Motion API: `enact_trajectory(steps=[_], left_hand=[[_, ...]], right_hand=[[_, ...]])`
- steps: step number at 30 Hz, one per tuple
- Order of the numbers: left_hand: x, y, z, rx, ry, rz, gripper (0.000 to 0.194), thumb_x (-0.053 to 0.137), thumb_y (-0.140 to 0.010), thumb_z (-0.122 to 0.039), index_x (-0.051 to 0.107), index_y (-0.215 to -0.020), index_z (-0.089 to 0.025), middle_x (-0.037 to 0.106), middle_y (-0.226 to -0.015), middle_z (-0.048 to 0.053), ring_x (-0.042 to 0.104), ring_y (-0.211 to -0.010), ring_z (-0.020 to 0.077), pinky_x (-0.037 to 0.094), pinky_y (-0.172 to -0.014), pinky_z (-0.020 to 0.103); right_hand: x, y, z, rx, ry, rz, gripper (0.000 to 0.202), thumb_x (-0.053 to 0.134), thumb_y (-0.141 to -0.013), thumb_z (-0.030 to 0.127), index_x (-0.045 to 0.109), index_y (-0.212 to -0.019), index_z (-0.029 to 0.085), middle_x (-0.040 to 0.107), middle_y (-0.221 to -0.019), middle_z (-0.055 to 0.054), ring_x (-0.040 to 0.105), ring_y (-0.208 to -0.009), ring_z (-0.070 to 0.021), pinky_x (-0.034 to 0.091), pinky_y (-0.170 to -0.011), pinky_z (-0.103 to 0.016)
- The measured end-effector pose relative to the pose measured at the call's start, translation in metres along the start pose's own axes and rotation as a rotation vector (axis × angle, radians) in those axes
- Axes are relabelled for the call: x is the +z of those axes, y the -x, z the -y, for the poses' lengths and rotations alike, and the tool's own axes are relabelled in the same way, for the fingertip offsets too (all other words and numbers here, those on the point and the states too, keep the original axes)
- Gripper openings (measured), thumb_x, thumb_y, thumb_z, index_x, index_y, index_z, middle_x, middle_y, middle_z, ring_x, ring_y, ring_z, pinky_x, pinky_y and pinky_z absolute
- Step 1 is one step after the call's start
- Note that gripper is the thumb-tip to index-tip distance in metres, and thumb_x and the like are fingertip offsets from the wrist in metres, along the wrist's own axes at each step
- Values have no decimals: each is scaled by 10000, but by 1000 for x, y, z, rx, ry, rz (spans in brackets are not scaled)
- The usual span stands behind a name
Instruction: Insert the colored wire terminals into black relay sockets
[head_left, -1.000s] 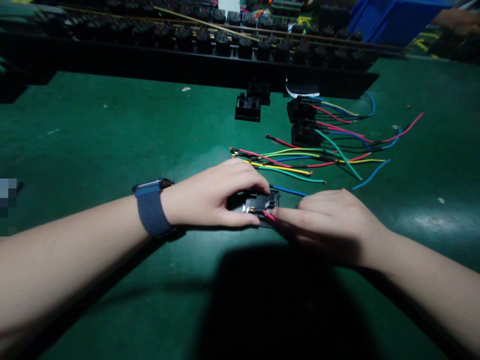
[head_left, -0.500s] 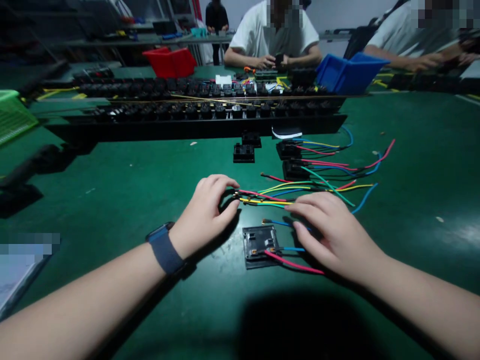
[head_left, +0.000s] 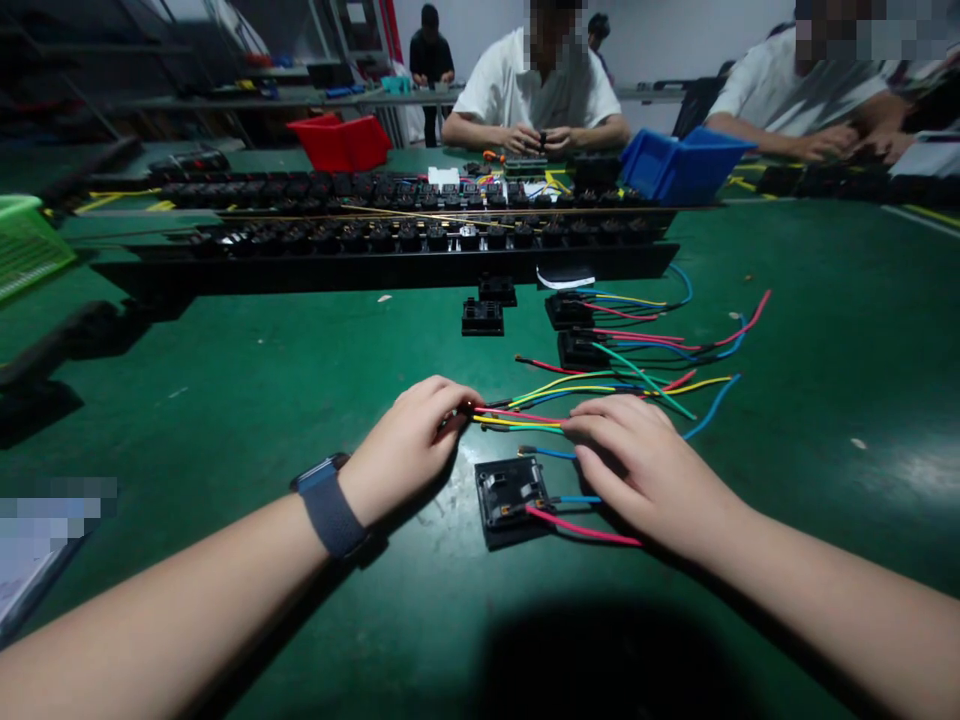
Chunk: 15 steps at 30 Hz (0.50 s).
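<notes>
Colored wires [head_left: 517, 417] lie in a loose bundle between my hands. My left hand [head_left: 424, 430] has its thumb and fingers closed on the wires' left ends. My right hand [head_left: 637, 465] rests over their right part, thumb and fingers apart, fingertips touching the red and yellow wires. Below the bundle sits a square black socket part [head_left: 514, 500] with a blue and a red wire attached. A blue wire [head_left: 551, 453] with a metal end lies just above it, running under my right hand.
Two black parts with wires [head_left: 581, 348] and a smaller black part [head_left: 482, 317] lie farther back. Behind them stretch long black rails [head_left: 390, 270], a red bin [head_left: 339, 145] and a blue bin [head_left: 679, 165]. A green basket [head_left: 30, 250] stands at left. People sit across the table.
My left thumb and fingers have closed on the wire ends. The fingers of my right hand have shifted slightly left. The whole view has moved a little.
</notes>
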<state>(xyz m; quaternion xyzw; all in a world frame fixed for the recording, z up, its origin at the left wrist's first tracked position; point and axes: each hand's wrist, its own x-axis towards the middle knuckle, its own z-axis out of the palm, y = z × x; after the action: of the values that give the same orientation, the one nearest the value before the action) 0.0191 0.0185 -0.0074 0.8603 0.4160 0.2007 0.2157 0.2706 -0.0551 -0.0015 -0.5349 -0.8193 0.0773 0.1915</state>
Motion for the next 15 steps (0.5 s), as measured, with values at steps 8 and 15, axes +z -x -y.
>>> enact_trajectory(steps=[8,15], left_hand=[[1,1,-1,49,60,-50,281,500,-832,-77,574,-1077,-194,628,-958,18,581,-859,143,468,-772,274],[-1,1,-4,54,78,-61,254,530,-812,-99,580,-1041,-198,645,-940,1,598,-867,143,471,-792,278]], right_hand=[[-4,-1,4,9,-52,29,139,469,-896,208,596,-953,201,645,-1004,-40,546,-983,-207,375,-846,-400],[-3,-1,3,-85,-101,26,117,456,-904,190,571,-906,171,663,-1016,-69,566,-996,-211,390,-883,-409]])
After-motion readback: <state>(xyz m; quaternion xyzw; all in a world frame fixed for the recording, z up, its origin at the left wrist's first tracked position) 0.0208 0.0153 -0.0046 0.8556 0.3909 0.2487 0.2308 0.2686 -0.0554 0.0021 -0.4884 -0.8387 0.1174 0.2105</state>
